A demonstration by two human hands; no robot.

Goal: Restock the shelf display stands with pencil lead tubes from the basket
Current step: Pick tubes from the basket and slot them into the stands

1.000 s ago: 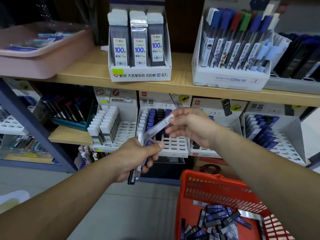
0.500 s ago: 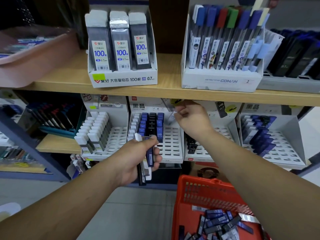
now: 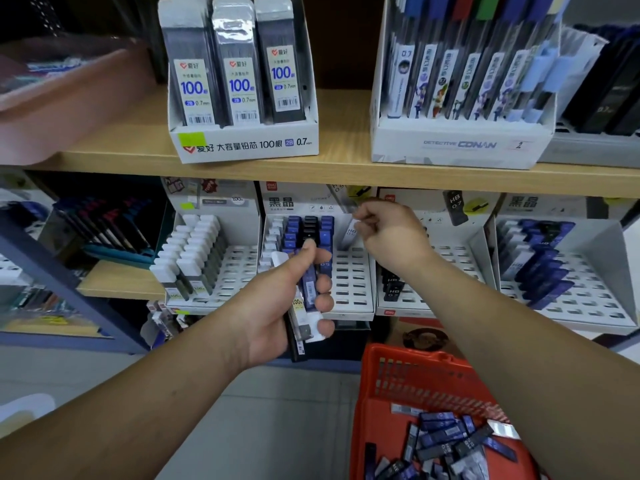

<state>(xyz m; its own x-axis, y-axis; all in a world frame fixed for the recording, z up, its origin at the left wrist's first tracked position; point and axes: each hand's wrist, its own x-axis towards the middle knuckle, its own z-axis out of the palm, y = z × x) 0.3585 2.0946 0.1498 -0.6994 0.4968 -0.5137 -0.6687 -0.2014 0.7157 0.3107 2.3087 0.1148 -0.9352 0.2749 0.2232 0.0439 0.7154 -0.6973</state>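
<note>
Bright, even indoor light from above. Upper shelf board (image 3: 346, 164) well lit; the display stands (image 3: 349, 271) under it sit in soft shadow. Glare on clear packs (image 3: 235, 36). Blurred pink tray (image 3: 79, 98) at left. Wide-angle bend at edges; basket (image 3: 415, 362) corner soft.

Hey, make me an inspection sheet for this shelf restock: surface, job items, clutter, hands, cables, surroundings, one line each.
Surface: wooden shelf carries boxed stock on top; display stands sit below it.
Job's things: middle stand has blue and black tubes in its back rows and its front slots are empty; red basket holds loose lead tubes.
Clutter: pink tray at the shelf's left end.
Hands: left hand grips a bundle of tubes; right hand pinches a single tube by the middle stand's back rows.
Cables: nothing seen.
Surroundings: grey floor; blue rack frame at left.
</note>
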